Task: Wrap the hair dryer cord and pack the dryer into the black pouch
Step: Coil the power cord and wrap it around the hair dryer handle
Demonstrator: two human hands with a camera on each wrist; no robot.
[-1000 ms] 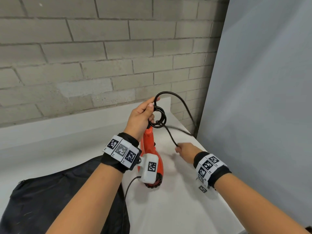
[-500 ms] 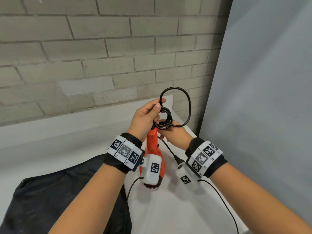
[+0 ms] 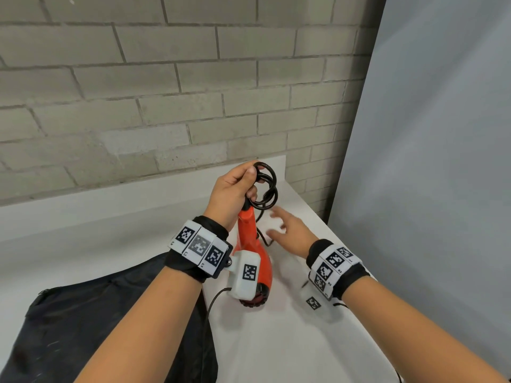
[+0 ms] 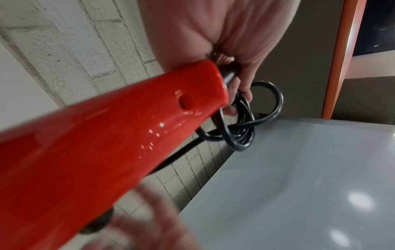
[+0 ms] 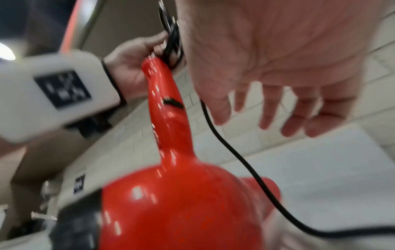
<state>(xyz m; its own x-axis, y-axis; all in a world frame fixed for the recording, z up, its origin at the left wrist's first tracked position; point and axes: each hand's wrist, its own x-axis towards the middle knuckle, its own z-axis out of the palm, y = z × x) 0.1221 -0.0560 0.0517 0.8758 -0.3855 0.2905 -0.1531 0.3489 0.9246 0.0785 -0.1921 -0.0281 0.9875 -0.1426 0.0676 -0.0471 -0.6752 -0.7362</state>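
Observation:
The red hair dryer (image 3: pixel 250 244) stands with its handle up and its body low over the white table (image 3: pixel 276 341). My left hand (image 3: pixel 235 189) grips the top of the handle (image 4: pixel 192 101) together with several coiled loops of the black cord (image 3: pixel 266 186) (image 4: pixel 245 132). The rest of the cord (image 5: pixel 235 152) hangs loose down past the dryer (image 5: pixel 181 203). My right hand (image 3: pixel 287 230) hovers just right of the dryer, fingers spread (image 5: pixel 278 110), holding nothing. The black pouch (image 3: pixel 96 327) lies flat at the lower left.
A grey brick wall (image 3: pixel 166 92) runs behind the table. A pale grey panel (image 3: pixel 428 161) stands at the table's right edge. The wrist camera's thin cable (image 3: pixel 215 299) trails beside the pouch.
My right hand has let go of the cord at the coil and dropped down to the right with fingers spread. The large loop above my left hand has shrunk into the bundle.

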